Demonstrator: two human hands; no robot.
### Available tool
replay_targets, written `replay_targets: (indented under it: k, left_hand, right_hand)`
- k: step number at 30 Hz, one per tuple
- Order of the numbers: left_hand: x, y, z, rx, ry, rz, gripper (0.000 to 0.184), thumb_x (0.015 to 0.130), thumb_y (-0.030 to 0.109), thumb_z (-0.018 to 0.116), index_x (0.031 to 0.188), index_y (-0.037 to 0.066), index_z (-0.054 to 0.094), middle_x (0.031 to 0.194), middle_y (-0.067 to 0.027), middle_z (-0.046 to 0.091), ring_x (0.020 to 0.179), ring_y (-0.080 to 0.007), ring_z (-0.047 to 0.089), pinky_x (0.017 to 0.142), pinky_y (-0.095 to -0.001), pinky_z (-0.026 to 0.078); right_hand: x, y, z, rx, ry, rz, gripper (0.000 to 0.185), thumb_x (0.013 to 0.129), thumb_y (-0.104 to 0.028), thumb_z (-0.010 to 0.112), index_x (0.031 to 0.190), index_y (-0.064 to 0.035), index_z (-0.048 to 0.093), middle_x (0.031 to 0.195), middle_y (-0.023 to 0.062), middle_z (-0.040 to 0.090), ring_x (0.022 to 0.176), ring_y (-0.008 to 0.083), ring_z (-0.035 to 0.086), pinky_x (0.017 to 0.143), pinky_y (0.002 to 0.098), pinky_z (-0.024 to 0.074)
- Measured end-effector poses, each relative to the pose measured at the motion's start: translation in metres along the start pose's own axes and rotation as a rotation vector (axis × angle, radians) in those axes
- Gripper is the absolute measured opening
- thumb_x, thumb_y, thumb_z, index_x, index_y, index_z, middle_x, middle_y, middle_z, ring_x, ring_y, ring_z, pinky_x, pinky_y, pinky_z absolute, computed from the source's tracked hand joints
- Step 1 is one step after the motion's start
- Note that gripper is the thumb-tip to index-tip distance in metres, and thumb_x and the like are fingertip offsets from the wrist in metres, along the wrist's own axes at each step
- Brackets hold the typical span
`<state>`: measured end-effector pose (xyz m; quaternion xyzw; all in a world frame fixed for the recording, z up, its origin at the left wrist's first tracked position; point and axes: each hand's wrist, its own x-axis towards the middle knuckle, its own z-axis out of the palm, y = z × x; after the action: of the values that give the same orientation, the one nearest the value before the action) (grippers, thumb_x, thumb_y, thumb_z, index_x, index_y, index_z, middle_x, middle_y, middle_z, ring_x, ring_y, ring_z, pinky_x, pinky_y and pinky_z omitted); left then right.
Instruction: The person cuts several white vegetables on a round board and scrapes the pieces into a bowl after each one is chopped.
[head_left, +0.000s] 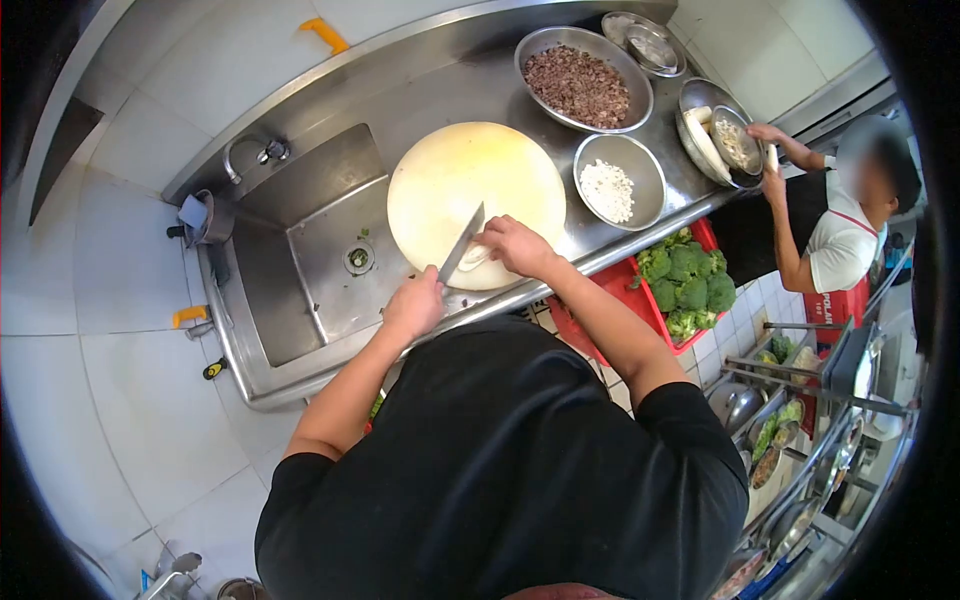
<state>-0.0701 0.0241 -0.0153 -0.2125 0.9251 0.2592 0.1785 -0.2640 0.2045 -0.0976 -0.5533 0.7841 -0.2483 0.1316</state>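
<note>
My left hand [415, 303] is wrapped round the handle of a knife [463, 243], whose blade points up and away over the round, pale cutting board [470, 180]. Beside the blade lies a white piece of food [473, 258], partly covered by fingers. My right hand [512, 246] presses on that piece with its fingers curled. To the right of the board, a metal bowl [650, 180] holds small white chopped pieces [606, 191]. Behind it, a larger bowl [645, 85] contains brownish-purple chopped food [575, 87].
A sink [300, 290] with a faucet [262, 152] is at the left. A red crate [708, 237] of broccoli [688, 280] stands below the counter's edge. At the right, a co-worker [845, 230] handles a bowl with long white food. Shelving [800, 370] holds more containers.
</note>
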Motion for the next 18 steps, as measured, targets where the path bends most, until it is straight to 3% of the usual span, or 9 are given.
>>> replay_targets:
  k: [3,6,9,12,15,18]
  left_hand:
    - [-0.013,0.008,0.004,-0.019,-0.03,-0.007,0.025,0.104,0.023,0.052,0.115,0.001,0.054,0.093,-0.0329,0.07,0.09,-0.0511,0.069,0.083,-0.0618,0.053]
    - [-0.016,0.006,0.01,-0.039,-0.014,-0.001,0.024,0.104,0.023,0.052,0.116,0.001,0.054,0.091,-0.0328,0.07,0.089,-0.0519,0.069,0.082,-0.0626,0.053]
    - [-0.016,0.005,0.013,-0.045,0.007,0.01,0.024,0.104,0.022,0.052,0.116,0.001,0.053,0.09,-0.0328,0.07,0.089,-0.0525,0.068,0.082,-0.0629,0.052]
    - [-0.014,0.007,0.013,-0.062,0.016,0.022,0.024,0.103,0.021,0.054,0.118,0.002,0.052,0.09,-0.0334,0.069,0.087,-0.0542,0.067,0.081,-0.0631,0.051]
    - [-0.016,0.013,0.012,-0.048,-0.021,-0.011,0.024,0.103,0.021,0.053,0.118,0.002,0.052,0.09,-0.0332,0.069,0.087,-0.054,0.067,0.081,-0.0633,0.051]
    - [-0.013,0.011,0.017,-0.042,0.0,-0.016,0.023,0.103,0.02,0.052,0.117,0.001,0.051,0.088,-0.0334,0.069,0.086,-0.0532,0.068,0.081,-0.0629,0.052]
  right_hand:
    - [-0.006,-0.003,0.004,0.147,0.151,0.069,0.044,0.079,0.0,0.075,0.121,-0.0075,0.068,0.126,0.0147,0.061,0.121,0.0371,0.058,0.105,0.0421,0.0501]
    - [-0.015,-0.008,0.006,0.152,0.197,0.055,0.043,0.079,-0.002,0.076,0.12,-0.0081,0.068,0.126,0.0147,0.06,0.121,0.0371,0.057,0.105,0.0425,0.0501]
    - [-0.023,-0.02,0.011,0.174,0.352,0.061,0.041,0.08,-0.007,0.078,0.119,-0.0086,0.068,0.127,0.0147,0.059,0.121,0.0375,0.057,0.104,0.0429,0.0499]
    - [-0.028,-0.015,0.018,0.047,0.341,-0.007,0.043,0.08,-0.013,0.08,0.121,-0.01,0.067,0.13,0.0154,0.057,0.121,0.0375,0.057,0.103,0.0435,0.05]
    - [-0.026,-0.008,0.022,0.059,0.29,-0.004,0.05,0.081,-0.024,0.082,0.125,-0.0089,0.064,0.134,0.0175,0.055,0.124,0.0387,0.055,0.106,0.0456,0.0477]
    - [-0.031,-0.027,0.011,0.082,0.4,0.041,0.061,0.08,-0.036,0.084,0.128,-0.0059,0.06,0.135,0.0192,0.054,0.127,0.0402,0.052,0.109,0.0479,0.0445]
